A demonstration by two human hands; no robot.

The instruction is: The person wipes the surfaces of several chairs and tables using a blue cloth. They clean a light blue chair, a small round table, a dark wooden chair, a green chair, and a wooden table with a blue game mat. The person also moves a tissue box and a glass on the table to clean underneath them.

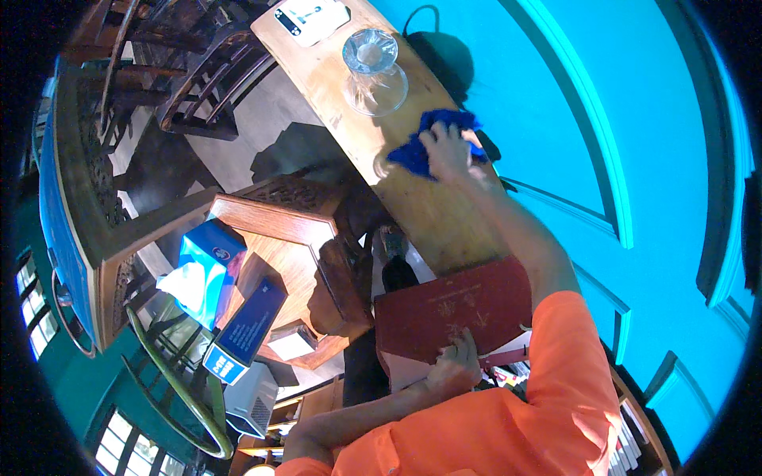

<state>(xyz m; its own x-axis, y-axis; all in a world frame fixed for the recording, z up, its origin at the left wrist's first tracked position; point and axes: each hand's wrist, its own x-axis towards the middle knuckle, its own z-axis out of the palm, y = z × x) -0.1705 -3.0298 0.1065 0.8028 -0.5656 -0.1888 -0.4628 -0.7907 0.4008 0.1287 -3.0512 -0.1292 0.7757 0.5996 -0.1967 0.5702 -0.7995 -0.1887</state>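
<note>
My right hand (448, 152) is pressed onto a crumpled blue cloth (421, 155), its fingers bent over it. The cloth lies on a narrow wooden tabletop (444, 226) beside the turquoise wall. Close to my body, my left hand (456, 363) grips a large dark red hardcover book (429, 309) at its lower edge, fingers lying over the cover. Faded gold characters mark that cover. Farther along the wood stands a clear glass vessel (371, 51) with a wide, flared base. What lies under the cloth is hidden.
A white card with a dark drawing (305, 17) lies at the tabletop's far end. To the left, a wooden tray-like table (274, 218) carries a blue tissue box (208, 266) and a long dark blue box (250, 325). Dark wooden chairs (214, 87) stand beyond; panelled wall borders the right.
</note>
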